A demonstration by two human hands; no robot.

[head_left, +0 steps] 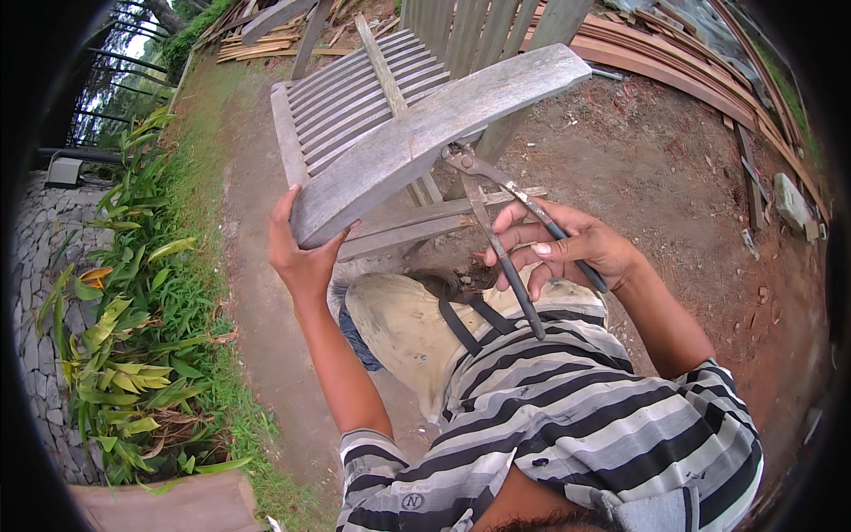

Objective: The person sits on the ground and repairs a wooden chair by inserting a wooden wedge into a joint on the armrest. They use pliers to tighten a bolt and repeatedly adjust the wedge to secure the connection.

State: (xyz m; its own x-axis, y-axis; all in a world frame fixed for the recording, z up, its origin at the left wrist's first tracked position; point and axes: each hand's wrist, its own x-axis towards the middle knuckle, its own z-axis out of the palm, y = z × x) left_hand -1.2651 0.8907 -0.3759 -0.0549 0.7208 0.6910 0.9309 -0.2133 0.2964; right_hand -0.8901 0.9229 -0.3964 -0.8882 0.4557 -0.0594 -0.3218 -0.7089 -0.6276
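A weathered grey wooden chair with a slatted seat (359, 93) stands tilted in front of me. Its broad armrest (434, 124) slants across the view from lower left to upper right. My left hand (303, 259) grips the near left end of that armrest, thumb on one side and fingers on the other. In my right hand (581, 253) is a pair of pincers (463, 161) with dark-coated handles, spread apart. The pincers' jaws sit against the armrest's lower edge; whether they bite on anything there is hidden.
Long reddish timber boards (656, 66) are stacked at the far right, with more planks (257, 44) at the far left. Leafy plants (133, 355) and grass border a stone-paved strip (44, 230) on the left. A pale block (792, 202) lies at the right.
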